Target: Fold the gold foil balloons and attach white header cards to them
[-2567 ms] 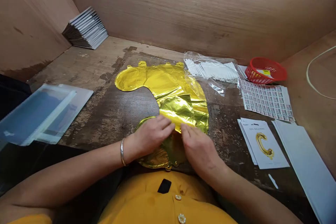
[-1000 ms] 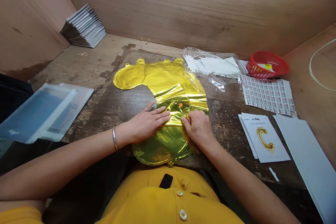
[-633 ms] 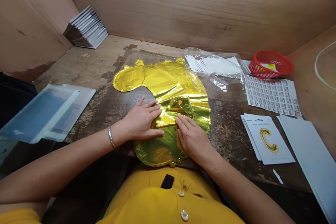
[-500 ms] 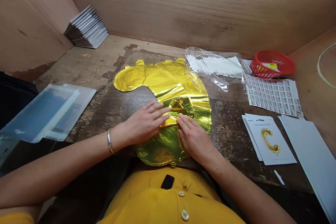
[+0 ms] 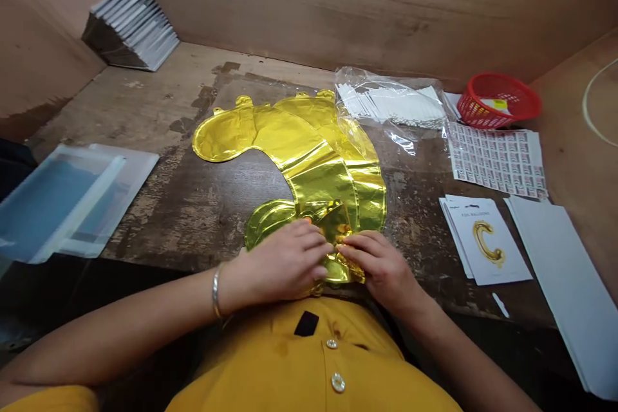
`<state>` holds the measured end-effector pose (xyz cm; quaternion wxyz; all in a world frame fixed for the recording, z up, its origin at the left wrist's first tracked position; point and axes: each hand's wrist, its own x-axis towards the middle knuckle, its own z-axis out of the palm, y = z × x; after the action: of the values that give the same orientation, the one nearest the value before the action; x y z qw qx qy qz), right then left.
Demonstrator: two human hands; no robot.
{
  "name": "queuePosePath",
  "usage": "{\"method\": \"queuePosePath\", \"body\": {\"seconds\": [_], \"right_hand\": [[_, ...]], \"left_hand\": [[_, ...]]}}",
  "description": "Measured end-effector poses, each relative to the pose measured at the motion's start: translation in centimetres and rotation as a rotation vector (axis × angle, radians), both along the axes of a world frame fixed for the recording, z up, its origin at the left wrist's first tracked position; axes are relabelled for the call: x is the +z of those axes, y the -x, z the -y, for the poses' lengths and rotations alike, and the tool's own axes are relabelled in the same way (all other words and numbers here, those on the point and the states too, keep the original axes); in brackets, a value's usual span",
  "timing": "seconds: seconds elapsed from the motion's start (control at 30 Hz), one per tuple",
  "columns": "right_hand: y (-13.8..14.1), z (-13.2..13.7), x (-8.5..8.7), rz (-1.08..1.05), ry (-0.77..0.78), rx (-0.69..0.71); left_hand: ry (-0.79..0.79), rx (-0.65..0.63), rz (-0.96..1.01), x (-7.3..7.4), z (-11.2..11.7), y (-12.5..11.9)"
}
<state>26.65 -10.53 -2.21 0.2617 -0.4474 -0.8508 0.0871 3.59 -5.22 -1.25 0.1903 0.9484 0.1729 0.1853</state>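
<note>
Flat gold foil balloons, shaped like a letter C, lie overlapping on the table. At their near end is a smaller folded foil balloon, partly hidden by my fingers. My right hand pinches its edge between thumb and fingers, and the foil there is bent up and crumpled. From the left, my left hand closes its curled fingers on the same folded foil. The two sets of fingertips nearly meet in front of my yellow shirt.
Right side: printed balloon cards, blank white cards, a sticker sheet and a red basket. Behind the foil lies a clear bag of white straws. Left: clear plastic sleeves and a stack of packets.
Both hands have come nearer my body, from pressing flat on the folded foil to gripping it. Its edge has been lifted and bent. The whole view has shifted slightly.
</note>
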Motion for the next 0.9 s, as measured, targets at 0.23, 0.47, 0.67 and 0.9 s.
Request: {"method": "queuePosePath", "body": {"seconds": [0.23, 0.47, 0.67, 0.9], "right_hand": [[-0.9, 0.1, -0.3, -0.080, 0.136, -0.040], [0.4, 0.3, 0.1, -0.111, 0.163, -0.140], [1.0, 0.8, 0.1, -0.074, 0.164, -0.188], [1.4, 0.0, 0.1, -0.134, 0.239, -0.394]], "left_hand": [[0.111, -0.017, 0.077, -1.6, -2.5, 3.3], [0.062, 0.072, 0.053, -0.2, -1.5, 3.5], [-0.036, 0.175, 0.048, -1.3, -0.8, 1.8], [0.071, 0.391, 0.113, -1.7, 0.0, 1.5]]}}
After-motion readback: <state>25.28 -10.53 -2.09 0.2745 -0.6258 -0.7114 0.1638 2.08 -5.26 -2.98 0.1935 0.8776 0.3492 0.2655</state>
